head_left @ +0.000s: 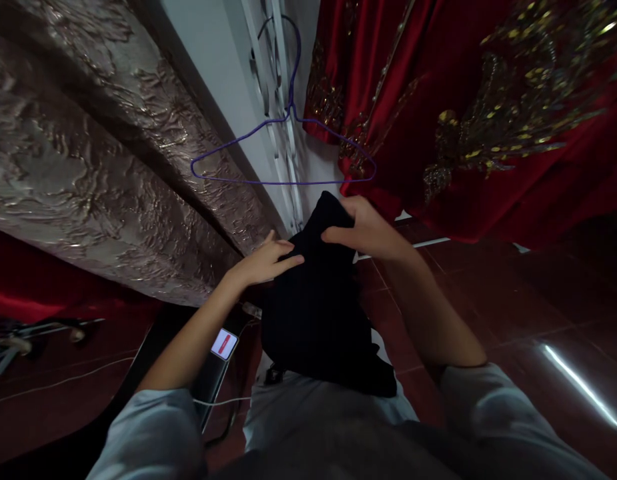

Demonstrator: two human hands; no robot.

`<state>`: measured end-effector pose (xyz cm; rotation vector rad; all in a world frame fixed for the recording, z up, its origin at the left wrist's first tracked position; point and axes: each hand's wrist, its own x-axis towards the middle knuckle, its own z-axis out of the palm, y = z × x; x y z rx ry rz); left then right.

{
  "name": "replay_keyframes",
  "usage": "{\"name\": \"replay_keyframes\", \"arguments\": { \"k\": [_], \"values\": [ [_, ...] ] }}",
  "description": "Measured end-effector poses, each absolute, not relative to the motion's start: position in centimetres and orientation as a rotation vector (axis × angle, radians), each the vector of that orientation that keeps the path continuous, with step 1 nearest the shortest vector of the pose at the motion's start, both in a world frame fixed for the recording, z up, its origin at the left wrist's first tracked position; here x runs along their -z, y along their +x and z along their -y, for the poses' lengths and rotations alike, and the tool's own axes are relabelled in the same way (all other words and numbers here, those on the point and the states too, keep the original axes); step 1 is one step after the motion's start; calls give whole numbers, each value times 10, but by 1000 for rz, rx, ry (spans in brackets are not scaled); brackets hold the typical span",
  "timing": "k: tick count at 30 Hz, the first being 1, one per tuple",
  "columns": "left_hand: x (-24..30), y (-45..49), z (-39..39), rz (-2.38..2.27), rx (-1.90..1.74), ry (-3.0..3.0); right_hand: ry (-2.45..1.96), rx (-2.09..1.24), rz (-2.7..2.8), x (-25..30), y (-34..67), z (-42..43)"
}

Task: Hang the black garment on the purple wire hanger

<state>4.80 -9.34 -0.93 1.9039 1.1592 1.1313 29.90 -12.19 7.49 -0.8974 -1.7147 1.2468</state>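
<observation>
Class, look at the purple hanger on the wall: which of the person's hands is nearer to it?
Right. The right hand grips the top of the black garment just below the hanger; the left hand holds the garment lower and further left.

Black garment (318, 313) between both hands

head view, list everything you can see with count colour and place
black garment: 1, black, centre, held up in both hands
hanger: 1, purple wire, hanging on the white door above the garment
white door: 1, white, top centre
red dress: 1, red with gold embroidery, hanging top right
brocade fabric: 1, beige-silver, left
floor: 1, dark red tiles, right and below
left hand: 1, on the garment's left edge
right hand: 1, gripping the garment's top
</observation>
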Motion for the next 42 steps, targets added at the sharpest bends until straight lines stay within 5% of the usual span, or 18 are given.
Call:
{"name": "replay_keyframes", "arguments": {
  "k": [3, 7, 15, 26, 31, 42],
  "values": [
    [-1, 13, 86, -1233, -670, 2224, -910, -948, 1678, -86, 307, 102],
    [-24, -21, 79, -1529, -580, 2364, -873, -651, 1556, -68, 283, 45],
    [-3, -48, 100, -1609, -440, 2182, -1004, -771, 1460, 8, 266, -8],
    [-84, -25, 83, -1480, -1372, 2466, -1003, -710, 1489, -21, 313, 38],
    [-103, 16, 64, -1313, -1441, 2538, -826, -788, 1731, -24, 313, 67],
    [-99, 14, 46, -1406, -1504, 2510, -992, -346, 1359, -55, 381, 96]
  ]
}}
